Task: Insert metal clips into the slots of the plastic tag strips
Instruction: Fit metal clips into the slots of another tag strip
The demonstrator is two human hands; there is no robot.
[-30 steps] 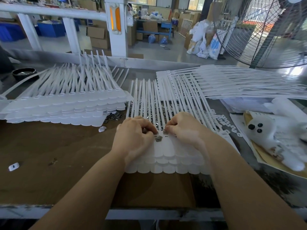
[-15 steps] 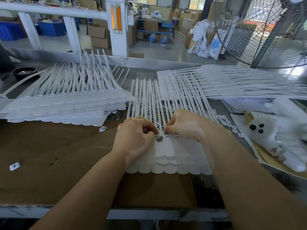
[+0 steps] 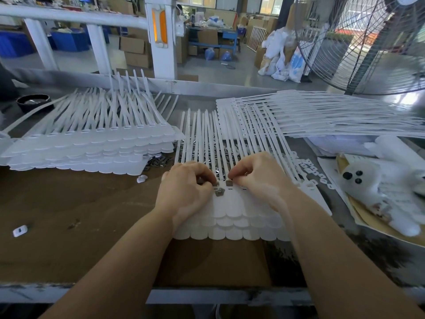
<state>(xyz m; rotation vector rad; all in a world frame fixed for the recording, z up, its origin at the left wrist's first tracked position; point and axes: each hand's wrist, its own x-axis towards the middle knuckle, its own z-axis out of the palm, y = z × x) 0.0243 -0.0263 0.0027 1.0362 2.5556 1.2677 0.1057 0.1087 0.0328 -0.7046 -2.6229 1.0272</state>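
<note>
Judging by the piles, the job sits somewhere in the middle: a large stack of white tag strips (image 3: 87, 146) lies to the left with its tails fanned away, another broad stack (image 3: 333, 116) spreads to the right under the fan, and whether either is already clipped cannot be told from here. The working stack of tag strips (image 3: 232, 215) lies in front of the person, rounded tags toward the near edge, and only part of its top row looks served. The left hand (image 3: 186, 192) rests on that stack with fingers curled, the tips pinching a small metal clip (image 3: 219, 192) against the slot row; the right hand (image 3: 259, 178) is curled too, thumb and forefinger pinching a second clip (image 3: 229, 183) at the next slot. More slots to the right appear unfilled, so several insertions remain. A loose heap of spare clips (image 3: 158, 161) lies beneath the strip tails. The bench (image 3: 69, 226) is brown board with a metal front edge; a white fluffy toy (image 3: 377, 180) sits at its right end and a dark bowl (image 3: 33, 101) at far left. Beyond stand a caged fan (image 3: 368, 42), white posts, cardboard boxes and blue bins on a workshop floor.
</note>
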